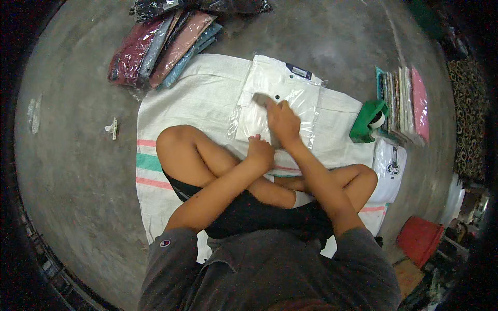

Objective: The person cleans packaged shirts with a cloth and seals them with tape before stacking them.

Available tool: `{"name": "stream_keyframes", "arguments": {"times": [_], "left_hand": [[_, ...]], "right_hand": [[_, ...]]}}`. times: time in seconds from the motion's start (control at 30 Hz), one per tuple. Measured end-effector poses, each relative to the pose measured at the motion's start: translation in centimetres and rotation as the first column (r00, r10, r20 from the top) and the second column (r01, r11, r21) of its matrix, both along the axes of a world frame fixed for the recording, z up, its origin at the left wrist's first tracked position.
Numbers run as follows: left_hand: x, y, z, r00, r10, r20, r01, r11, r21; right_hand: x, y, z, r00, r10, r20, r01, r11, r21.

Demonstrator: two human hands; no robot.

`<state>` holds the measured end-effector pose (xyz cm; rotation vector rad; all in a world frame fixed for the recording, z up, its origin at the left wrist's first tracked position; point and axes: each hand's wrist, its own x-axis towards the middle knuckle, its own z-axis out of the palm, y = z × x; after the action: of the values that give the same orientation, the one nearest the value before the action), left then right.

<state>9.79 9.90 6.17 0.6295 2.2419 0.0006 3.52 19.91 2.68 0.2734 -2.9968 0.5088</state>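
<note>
A folded white garment [258,79] with dark snap buttons lies in a clear plastic bag [305,134] in front of my crossed legs. A dark tag [298,71] with a printed code sits at its far right corner. My left hand [261,154] is at the near edge of the bag, fingertips against it. My right hand [284,121], blurred and with curled fingers, is over the middle of the bag. Whether either hand pinches the plastic is not plain. Beneath lies a white woven sack [175,105] with pink and green stripes.
Bagged folded garments [136,50] lie fanned at the far left, near dark bagged bundles [233,4]. On the right are a green tape dispenser [362,122], a row of bagged garments [406,105], a white packet [389,171] and a red container [420,239]. A scrap [113,129] lies on the concrete floor [78,175].
</note>
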Motion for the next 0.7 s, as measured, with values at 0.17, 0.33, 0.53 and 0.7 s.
{"name": "stream_keyframes", "arguments": {"times": [0.17, 0.33, 0.53, 0.7], "left_hand": [[0.4, 0.2, -0.7, 0.998, -0.005, -0.060, 0.004, 1.000, -0.016], [-1.0, 1.1, 0.0, 0.997, -0.004, 0.073, 0.004, 1.000, -0.001], [-1.1, 0.4, -0.1, 0.989, 0.031, 0.141, -0.034, 0.999, 0.022], [0.1, 1.5, -1.6, 0.996, 0.009, 0.083, -0.006, 0.999, -0.032]], "right_hand": [[-9.6, 1.5, 0.7, 0.982, -0.164, -0.089, 0.163, 0.986, -0.021], [-18.2, 3.7, -1.5, 0.934, -0.353, -0.064, 0.358, 0.923, 0.138], [-18.2, 3.1, -0.2, 0.961, -0.274, 0.018, 0.274, 0.961, 0.025], [-0.8, 2.7, 0.9, 0.997, -0.012, -0.079, 0.006, 0.997, -0.077]]}}
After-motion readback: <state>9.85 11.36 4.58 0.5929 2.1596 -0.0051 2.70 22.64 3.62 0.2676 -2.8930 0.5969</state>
